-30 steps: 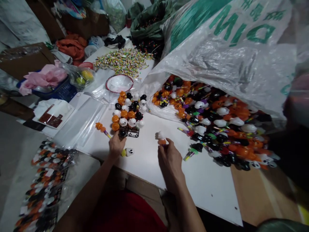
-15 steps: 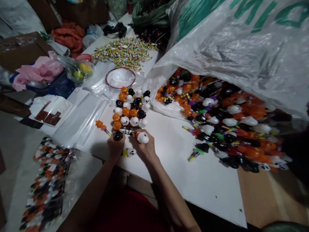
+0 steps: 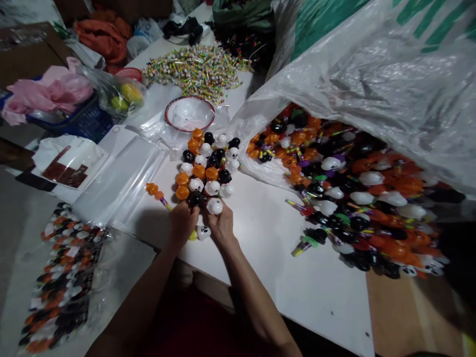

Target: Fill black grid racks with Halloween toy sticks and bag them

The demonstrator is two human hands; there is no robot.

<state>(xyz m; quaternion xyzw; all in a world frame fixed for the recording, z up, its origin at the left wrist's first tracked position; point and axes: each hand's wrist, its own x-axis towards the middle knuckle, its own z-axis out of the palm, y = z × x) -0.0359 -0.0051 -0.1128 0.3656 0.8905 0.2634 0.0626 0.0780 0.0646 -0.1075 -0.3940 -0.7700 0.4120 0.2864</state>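
Note:
A block of orange, white and black toy heads (image 3: 208, 166) stands in rows on a black grid on the white table (image 3: 282, 267). My left hand (image 3: 183, 221) grips a black toy head (image 3: 195, 199) at the near edge of the block. Beside it my right hand (image 3: 221, 224) holds a white ghost head (image 3: 214, 206) at the same edge. The two hands touch. A loose white ghost toy (image 3: 203, 232) lies on the table between and below my wrists. An orange toy on a stick (image 3: 155, 192) lies just left of my left hand.
A big clear sack (image 3: 364, 99) spills several orange, black and white toys (image 3: 353, 193) across the right of the table. A white bowl with a red rim (image 3: 189, 113) and a heap of small sticks (image 3: 193, 69) lie behind. Clear bags (image 3: 119, 178) and a packed bag of toys (image 3: 59, 282) sit at left.
My right hand picked up a white ghost head from mid-table and carried it left to the block's near edge. My left hand pushed the black head in against the block.

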